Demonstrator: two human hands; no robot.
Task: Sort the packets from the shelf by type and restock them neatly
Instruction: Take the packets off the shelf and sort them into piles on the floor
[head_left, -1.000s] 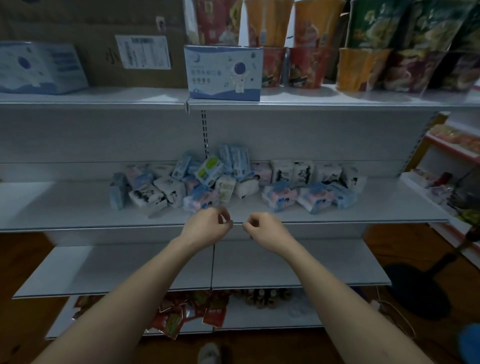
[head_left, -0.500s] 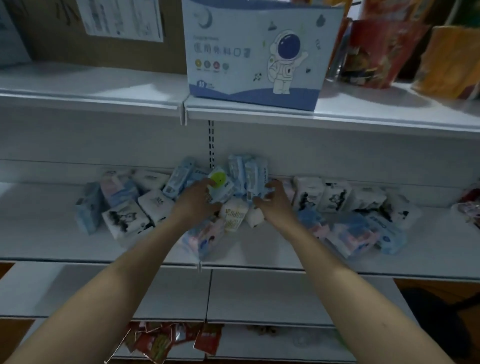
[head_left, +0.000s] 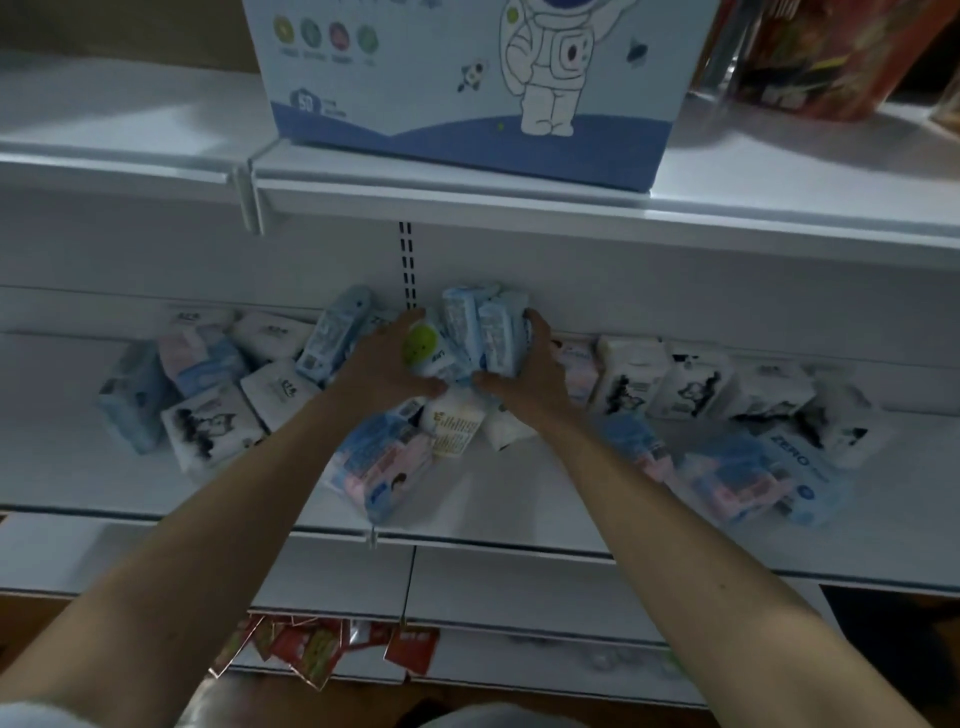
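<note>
Hands, newly advanced into pile: left hand (head_left: 387, 358) and right hand (head_left: 527, 371), fingers curled, clamp blue packets (head_left: 480, 332) between them. Sorting begins; shelf (head_left: 78, 467) unsorted.

Packets (head_left: 374, 467) lie heaped along the middle shelf (head_left: 78, 483), against its back wall. A left hand (head_left: 387, 364) and right hand (head_left: 524, 374) flank the central packets. A box (head_left: 467, 88) sits on the shelf above, directly over the heap.

Hands (head_left: 457, 364) now around blue packets (head_left: 480, 332)
</note>
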